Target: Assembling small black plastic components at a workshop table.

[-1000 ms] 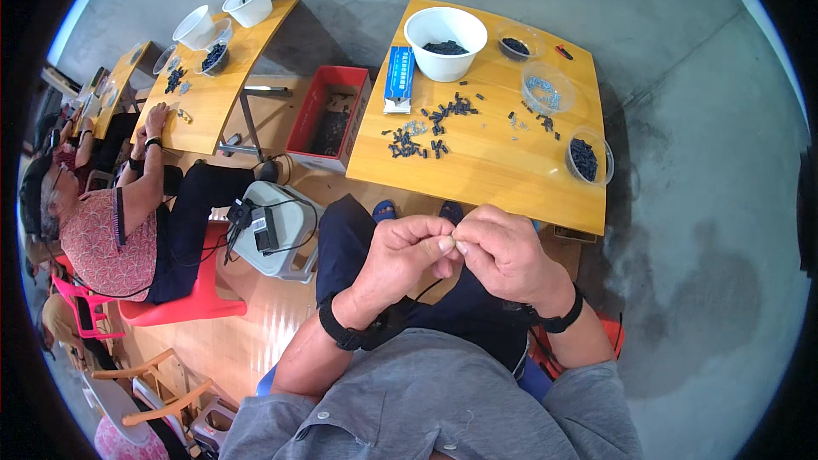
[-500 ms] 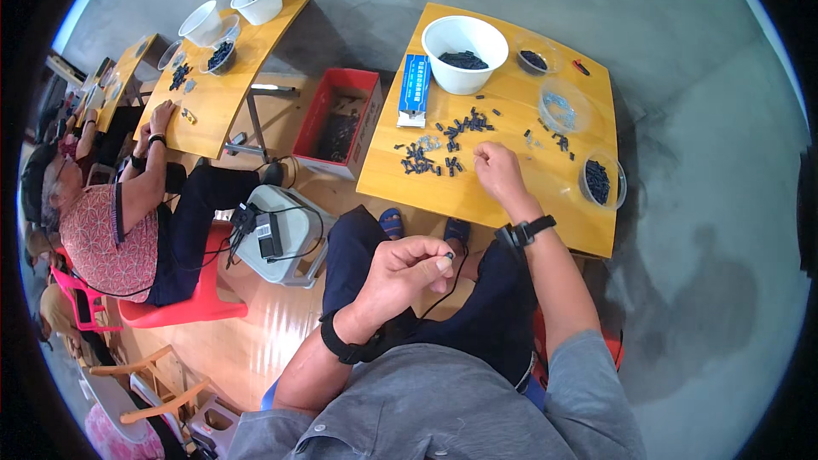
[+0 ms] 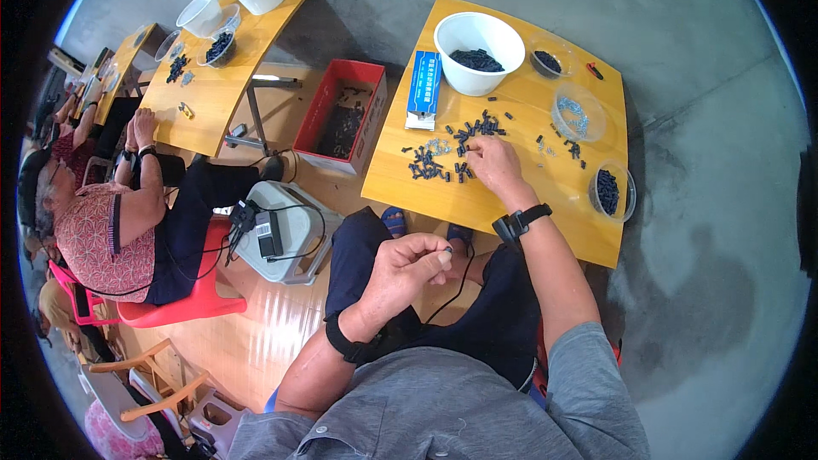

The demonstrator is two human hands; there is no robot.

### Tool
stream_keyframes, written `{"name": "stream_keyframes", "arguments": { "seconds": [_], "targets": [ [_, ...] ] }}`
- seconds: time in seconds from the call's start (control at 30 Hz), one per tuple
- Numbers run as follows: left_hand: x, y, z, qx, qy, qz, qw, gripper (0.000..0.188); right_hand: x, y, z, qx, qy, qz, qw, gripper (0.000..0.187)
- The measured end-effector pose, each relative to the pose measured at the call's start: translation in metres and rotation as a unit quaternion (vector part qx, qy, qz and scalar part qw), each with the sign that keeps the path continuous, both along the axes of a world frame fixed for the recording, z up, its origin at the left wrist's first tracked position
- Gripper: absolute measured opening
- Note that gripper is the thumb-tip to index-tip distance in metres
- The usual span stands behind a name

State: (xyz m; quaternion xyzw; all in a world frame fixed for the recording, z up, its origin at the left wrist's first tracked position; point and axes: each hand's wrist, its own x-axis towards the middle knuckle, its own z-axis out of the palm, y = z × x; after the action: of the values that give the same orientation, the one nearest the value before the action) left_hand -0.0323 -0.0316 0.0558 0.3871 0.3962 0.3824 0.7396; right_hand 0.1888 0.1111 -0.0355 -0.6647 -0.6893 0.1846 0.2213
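Observation:
My left hand [image 3: 407, 273] is raised above my lap, thumb and forefinger pinched on a small dark piece [image 3: 449, 250] that barely shows between the tips. Over the wooden table [image 3: 545, 221], my right hand [image 3: 495, 166] has its fingers bunched at the edge of a pile of small black cylindrical parts [image 3: 480, 126]; whatever is between those fingertips is hidden. Left of that hand lie more black parts [image 3: 426, 166], with small clear or silvery pieces [image 3: 438, 146] among them.
On my table stand a white tub [image 3: 480, 30] of black parts, a blue box [image 3: 423, 89], a bowl of clear pieces [image 3: 579, 112] and a bowl of black parts [image 3: 607, 192]. A red box [image 3: 341, 119] sits on the floor. Another person [image 3: 111, 230] sits at the left table.
My right hand has moved slightly left and up to the edge of the black pile. My left hand keeps its pinch in nearly the same place. The view has shifted slightly.

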Motion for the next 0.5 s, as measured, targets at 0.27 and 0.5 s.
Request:
{"name": "stream_keyframes", "arguments": {
  "seconds": [0.27,0.5],
  "targets": [
    [0.006,0.003,-0.005,0.007,-0.003,0.004,1.000,0.010,0.000,0.001,-0.005,0.025,-0.033,-0.004,0.999,0.017],
    [0.010,0.000,-0.009,-0.001,0.005,0.006,1.000,0.010,-0.006,0.001,0.007,-0.018,-0.016,-0.023,0.999,0.017]
  ]
}}
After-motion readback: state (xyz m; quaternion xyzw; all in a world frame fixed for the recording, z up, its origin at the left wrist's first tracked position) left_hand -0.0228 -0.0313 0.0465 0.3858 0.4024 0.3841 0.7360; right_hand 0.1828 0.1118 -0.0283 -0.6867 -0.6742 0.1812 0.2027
